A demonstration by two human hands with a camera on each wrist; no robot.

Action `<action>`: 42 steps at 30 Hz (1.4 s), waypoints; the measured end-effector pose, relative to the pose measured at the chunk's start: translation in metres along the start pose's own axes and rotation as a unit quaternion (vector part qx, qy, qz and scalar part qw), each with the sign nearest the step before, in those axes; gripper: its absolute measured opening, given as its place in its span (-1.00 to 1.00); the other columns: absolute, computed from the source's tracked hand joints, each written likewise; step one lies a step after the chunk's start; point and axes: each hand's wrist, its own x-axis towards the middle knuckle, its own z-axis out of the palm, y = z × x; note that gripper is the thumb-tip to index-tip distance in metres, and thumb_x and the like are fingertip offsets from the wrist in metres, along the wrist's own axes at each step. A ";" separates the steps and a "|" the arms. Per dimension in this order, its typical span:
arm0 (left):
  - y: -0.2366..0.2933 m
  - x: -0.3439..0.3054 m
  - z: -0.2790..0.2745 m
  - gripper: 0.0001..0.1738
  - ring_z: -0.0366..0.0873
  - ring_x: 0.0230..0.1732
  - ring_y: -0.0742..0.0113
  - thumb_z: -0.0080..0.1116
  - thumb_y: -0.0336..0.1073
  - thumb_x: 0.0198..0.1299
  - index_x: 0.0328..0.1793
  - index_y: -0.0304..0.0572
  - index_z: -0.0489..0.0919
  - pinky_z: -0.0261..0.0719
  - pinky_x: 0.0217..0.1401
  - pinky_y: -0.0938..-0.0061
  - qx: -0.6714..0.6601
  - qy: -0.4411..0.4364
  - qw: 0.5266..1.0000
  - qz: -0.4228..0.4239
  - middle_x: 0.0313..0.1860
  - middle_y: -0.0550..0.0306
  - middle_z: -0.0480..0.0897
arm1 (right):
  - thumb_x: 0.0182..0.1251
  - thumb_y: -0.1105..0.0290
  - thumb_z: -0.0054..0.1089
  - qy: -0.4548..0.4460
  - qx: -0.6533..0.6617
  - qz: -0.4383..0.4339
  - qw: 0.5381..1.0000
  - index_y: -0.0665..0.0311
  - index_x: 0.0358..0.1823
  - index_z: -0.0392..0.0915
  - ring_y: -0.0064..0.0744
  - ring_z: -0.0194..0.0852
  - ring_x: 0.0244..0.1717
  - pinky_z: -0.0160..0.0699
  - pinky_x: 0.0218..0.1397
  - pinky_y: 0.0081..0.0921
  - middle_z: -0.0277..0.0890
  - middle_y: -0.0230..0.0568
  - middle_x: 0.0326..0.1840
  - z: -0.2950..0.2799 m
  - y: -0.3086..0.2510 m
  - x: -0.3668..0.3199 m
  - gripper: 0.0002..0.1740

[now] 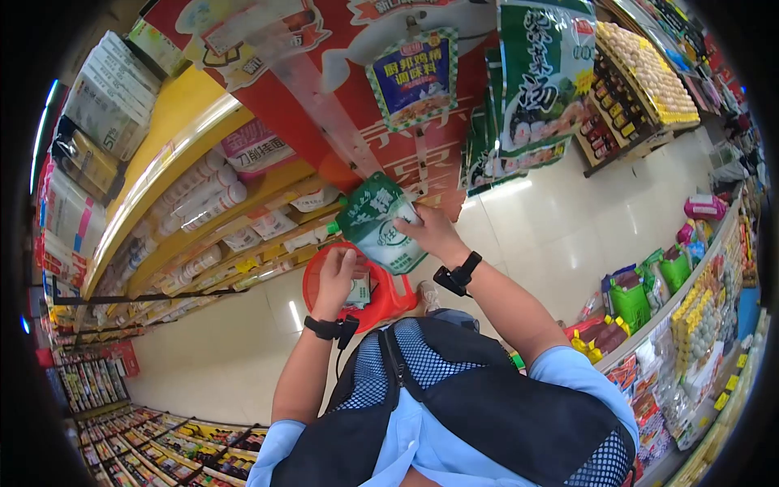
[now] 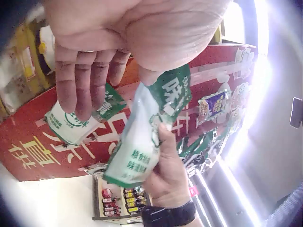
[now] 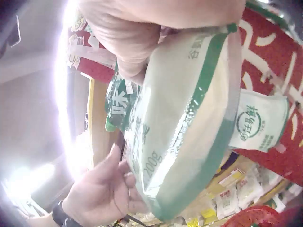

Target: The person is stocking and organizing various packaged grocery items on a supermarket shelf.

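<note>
The right hand [image 1: 436,235] pinches a green-and-white seasoning pouch [image 1: 388,227] by its edge, long axis slanting, green cap [image 1: 333,228] pointing left. The left hand [image 1: 338,280], empty with fingers extended, is just beside it.

A red board [image 1: 300,122] with printed lettering carries packets against its face: a blue packet [image 1: 414,79] toward its upper part, green pouches [image 1: 537,81] overlapping along its right edge, and a white-and-green pouch [image 3: 260,123] lower down. Beside the board's left edge, a yellow shelf [image 1: 180,101] holds pale stacked packs [image 1: 109,97] along its outer side; the tier under its curved front edge holds a pink-and-white package [image 1: 253,148] and white rolled packs [image 1: 207,195]. Pale tiled floor [image 1: 487,235] spreads below, reflecting light, with a wooden stand [image 1: 604,134] on it.
</note>
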 end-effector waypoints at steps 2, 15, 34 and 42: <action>-0.013 -0.006 -0.008 -0.67 0.65 -0.21 0.32 -0.07 -0.11 0.47 0.01 -0.29 0.43 0.60 -0.14 0.48 0.023 -0.009 1.000 -0.015 -0.15 0.05 0.65 | 0.17 0.00 0.35 0.014 -0.010 -0.037 0.999 0.41 -0.32 0.58 -0.18 0.51 -0.55 0.43 -0.42 -0.34 0.47 -0.04 -0.59 -0.004 -0.005 0.014 -0.50; -0.103 -0.038 -0.043 -0.63 0.63 -0.33 0.39 -0.01 -0.08 0.43 -0.09 -0.32 0.50 0.56 -0.29 0.51 0.056 0.054 0.991 -0.111 -0.27 0.08 0.67 | 0.22 0.04 0.31 -0.008 -0.112 -0.070 0.991 0.42 -0.37 0.53 -0.05 0.58 -0.43 0.47 -0.33 -0.30 0.54 0.04 -0.50 -0.005 -0.010 0.049 -0.52; -0.116 -0.037 -0.035 -0.65 0.64 -0.33 0.39 -0.04 -0.10 0.44 -0.13 -0.31 0.49 0.56 -0.28 0.51 0.054 0.060 0.988 -0.129 -0.29 0.08 0.67 | 0.27 0.15 0.29 -0.065 -0.097 -0.030 0.993 0.40 -0.13 0.61 -0.30 0.68 -0.30 0.54 -0.19 -0.43 0.66 -0.05 -0.34 -0.015 -0.042 0.055 -0.60; -0.149 -0.040 -0.043 -0.62 0.63 -0.39 0.37 -0.02 -0.10 0.43 -0.19 -0.34 0.52 0.56 -0.31 0.47 0.065 0.072 0.986 -0.135 -0.37 0.07 0.66 | 0.18 0.03 0.34 -0.018 -0.084 -0.053 0.995 0.33 -0.19 0.62 -0.10 0.64 -0.36 0.52 -0.25 -0.35 0.61 0.00 -0.42 -0.005 -0.010 0.055 -0.55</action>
